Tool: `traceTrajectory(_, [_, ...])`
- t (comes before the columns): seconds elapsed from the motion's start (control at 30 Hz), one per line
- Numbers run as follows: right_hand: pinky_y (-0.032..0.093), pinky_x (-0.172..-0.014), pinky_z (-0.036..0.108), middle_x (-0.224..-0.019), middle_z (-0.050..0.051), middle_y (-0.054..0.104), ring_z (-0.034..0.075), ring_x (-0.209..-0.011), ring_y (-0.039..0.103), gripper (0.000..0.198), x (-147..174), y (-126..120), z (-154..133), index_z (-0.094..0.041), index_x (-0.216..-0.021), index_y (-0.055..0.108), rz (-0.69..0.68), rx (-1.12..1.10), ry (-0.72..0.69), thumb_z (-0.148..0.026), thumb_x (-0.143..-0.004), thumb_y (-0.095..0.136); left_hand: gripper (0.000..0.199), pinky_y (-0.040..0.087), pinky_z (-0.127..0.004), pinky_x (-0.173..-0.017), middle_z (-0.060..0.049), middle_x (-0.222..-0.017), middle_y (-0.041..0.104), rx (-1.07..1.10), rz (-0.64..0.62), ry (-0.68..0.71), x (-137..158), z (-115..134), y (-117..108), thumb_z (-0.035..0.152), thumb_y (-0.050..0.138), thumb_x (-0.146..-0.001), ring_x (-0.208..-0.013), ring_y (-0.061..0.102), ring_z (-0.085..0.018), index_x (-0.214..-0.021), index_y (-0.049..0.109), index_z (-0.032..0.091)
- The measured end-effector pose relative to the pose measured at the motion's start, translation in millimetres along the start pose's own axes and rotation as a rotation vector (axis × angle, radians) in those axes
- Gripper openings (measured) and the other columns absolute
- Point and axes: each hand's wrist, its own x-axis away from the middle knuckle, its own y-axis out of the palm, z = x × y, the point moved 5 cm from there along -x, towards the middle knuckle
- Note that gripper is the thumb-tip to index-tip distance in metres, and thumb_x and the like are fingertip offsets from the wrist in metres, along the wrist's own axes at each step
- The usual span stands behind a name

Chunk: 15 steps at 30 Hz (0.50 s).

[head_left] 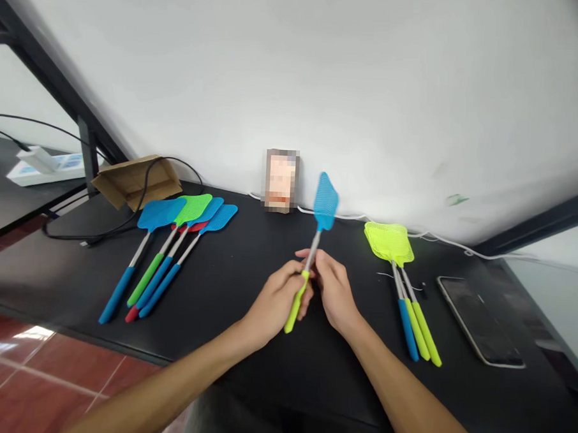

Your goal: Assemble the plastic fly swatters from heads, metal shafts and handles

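Note:
A fly swatter with a blue mesh head (326,202), a metal shaft and a yellow-green grip is held upright before me, leaning slightly right. My left hand (278,299) wraps around the grip. Curled fingers of my right hand (334,287) close on the shaft just above it; their tips are partly hidden. To the left lies a group of fly swatters with blue (162,213), green (193,207) and red heads, partly overlapping. On the right, several swatters with stacked yellow-green heads (388,241) lie together; one has a blue grip (408,330).
The black tabletop (219,283) meets a white wall. An open cardboard box (140,179) and a black cable stand back left. A small blurred box (281,181) leans near the wall. A smartphone (480,322) lies right. A white power strip (51,168) sits beyond the frame.

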Motion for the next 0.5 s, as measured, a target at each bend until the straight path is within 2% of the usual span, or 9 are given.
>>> traceTrajectory(0.1, [0.037, -0.037, 0.025, -0.049, -0.008, 0.045, 0.013, -0.036, 0.044, 0.049, -7.4, -16.7, 10.9, -0.023, -0.11, 0.068, 0.167, -0.177, 0.168, -0.066, -0.093, 0.051, 0.007, 0.039, -0.023, -0.042, 0.006, -0.056, 0.045, 0.098, -0.133, -0.051, -47.3, -5.7, 25.4, 0.022, 0.045, -0.088, -0.043, 0.043, -0.01, -0.083, 0.05, 0.02])
traceTrajectory(0.13, [0.037, -0.037, 0.025, -0.049, -0.008, 0.044, 0.012, -0.036, 0.043, 0.046, -10.4, -23.5, 11.3, -0.024, -0.107, 0.068, 0.235, -0.187, 0.159, -0.065, -0.091, 0.055, 0.006, 0.038, -0.022, -0.04, 0.006, -0.055, 0.042, 0.128, -0.169, -0.076, -57.7, -7.6, 30.4, 0.021, 0.045, -0.087, -0.042, 0.041, -0.01, -0.082, 0.049, 0.02])
traceTrajectory(0.23, [0.04, -0.046, 0.022, -0.06, -0.006, 0.048, 0.009, -0.048, 0.046, 0.035, -19.8, -42.8, 5.9, -0.023, -0.093, 0.068, 0.398, -0.164, 0.011, -0.058, -0.089, 0.065, 0.008, 0.028, -0.018, -0.035, 0.008, -0.054, 0.036, 0.203, -0.239, -0.179, -72.1, -14.2, 34.4, 0.024, 0.044, -0.089, -0.039, 0.031, -0.007, -0.083, 0.048, 0.021])
traceTrajectory(0.37, [0.039, -0.049, 0.023, -0.068, -0.004, 0.051, 0.009, -0.053, 0.046, 0.032, -30.5, -53.1, 6.4, -0.023, -0.091, 0.067, 0.373, -0.217, -0.023, -0.055, -0.091, 0.063, 0.028, 0.022, -0.015, -0.033, 0.01, -0.053, 0.031, 0.202, -0.297, -0.281, -65.5, -25.6, 24.9, 0.047, 0.046, -0.098, -0.037, 0.022, -0.005, -0.085, 0.046, 0.022])
traceTrajectory(0.43, [0.039, -0.049, 0.024, -0.072, -0.003, 0.053, 0.009, -0.055, 0.047, 0.031, -32.8, -55.7, 6.3, -0.022, -0.092, 0.068, 0.359, -0.232, -0.027, -0.053, -0.092, 0.065, 0.035, 0.024, -0.015, -0.034, 0.011, -0.054, 0.031, 0.182, -0.324, -0.268, -60.4, -28.7, 21.4, 0.055, 0.046, -0.098, -0.037, 0.022, -0.004, -0.086, 0.046, 0.022])
traceTrajectory(0.5, [0.039, -0.049, 0.024, -0.075, -0.002, 0.054, 0.009, -0.055, 0.047, 0.028, -33.4, -58.4, 5.6, -0.022, -0.093, 0.068, 0.362, -0.24, -0.033, -0.05, -0.091, 0.067, 0.035, 0.026, -0.015, -0.034, 0.011, -0.054, 0.033, 0.155, -0.336, -0.225, -57.6, -29.1, 20.1, 0.055, 0.046, -0.098, -0.037, 0.024, -0.004, -0.089, 0.049, 0.022])
